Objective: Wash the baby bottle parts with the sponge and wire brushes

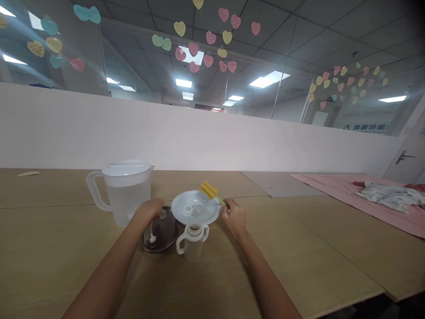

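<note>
My right hand point(233, 217) is closed on the green handle of a bottle brush with a yellow sponge head point(209, 189), which sticks out over the rim of a white plate point(209, 217). A small white ring and a clear nipple lie on that plate. My left hand point(148, 209) rests with fingers curled down on the far edge of a dark glass lid point(161, 232), right beside a clear water pitcher point(124, 192). A small two-handled baby bottle point(193, 241) stands open-topped in front of the plate, between my hands.
The wooden table point(315, 257) runs wide, its front edge dropping off at the lower right. A pink cloth point(348, 195) with a patterned garment lies at the far right. A white partition wall point(199, 137) stands behind the table.
</note>
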Demonstrator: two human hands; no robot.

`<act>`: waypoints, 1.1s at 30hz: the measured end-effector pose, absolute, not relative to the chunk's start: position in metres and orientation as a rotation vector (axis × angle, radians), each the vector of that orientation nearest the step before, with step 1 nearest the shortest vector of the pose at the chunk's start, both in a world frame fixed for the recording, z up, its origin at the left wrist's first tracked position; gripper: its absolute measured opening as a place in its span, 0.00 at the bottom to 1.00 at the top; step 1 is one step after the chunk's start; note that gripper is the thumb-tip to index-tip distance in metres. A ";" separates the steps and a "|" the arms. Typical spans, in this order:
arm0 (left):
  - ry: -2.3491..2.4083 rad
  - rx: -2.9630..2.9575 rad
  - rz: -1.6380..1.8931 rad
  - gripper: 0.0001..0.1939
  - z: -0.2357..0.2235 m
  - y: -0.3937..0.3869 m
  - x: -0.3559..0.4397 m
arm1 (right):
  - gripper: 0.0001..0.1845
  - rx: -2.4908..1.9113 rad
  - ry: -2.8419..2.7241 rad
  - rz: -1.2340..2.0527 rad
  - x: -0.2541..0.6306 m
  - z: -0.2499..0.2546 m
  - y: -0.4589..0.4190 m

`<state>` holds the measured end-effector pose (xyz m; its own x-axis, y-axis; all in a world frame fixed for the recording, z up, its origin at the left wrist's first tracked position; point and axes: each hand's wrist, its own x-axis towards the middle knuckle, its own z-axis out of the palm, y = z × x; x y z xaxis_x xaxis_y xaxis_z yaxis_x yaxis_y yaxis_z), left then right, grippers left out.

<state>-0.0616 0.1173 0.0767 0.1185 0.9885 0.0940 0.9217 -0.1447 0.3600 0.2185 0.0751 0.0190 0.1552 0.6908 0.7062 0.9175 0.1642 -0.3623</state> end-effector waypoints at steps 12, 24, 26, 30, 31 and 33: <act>1.665 2.587 0.354 0.18 0.100 0.097 -0.013 | 0.21 -1.547 -1.589 -0.305 0.220 0.017 0.080; 1.405 2.653 0.371 0.19 0.062 0.104 0.018 | 0.20 -1.393 -1.611 -0.316 0.222 0.011 0.089; 1.462 2.628 0.379 0.18 0.063 0.103 0.020 | 0.20 -1.390 -1.614 -0.310 0.222 0.011 0.089; 1.472 2.599 0.407 0.18 0.061 0.102 0.021 | 0.20 -1.387 -1.614 -0.307 0.222 0.010 0.088; 1.469 2.597 0.413 0.18 0.061 0.102 0.021 | 0.20 -1.387 -1.613 -0.307 0.222 0.010 0.088; 1.432 2.571 0.472 0.19 0.061 0.103 0.019 | 0.20 -1.388 -1.613 -0.309 0.222 0.010 0.088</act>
<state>0.0187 0.1031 0.0605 0.4913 0.8491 0.1942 0.7983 -0.5281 0.2895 0.2218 0.0879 0.0098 0.0972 0.6288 0.7715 0.8696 0.3233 -0.3731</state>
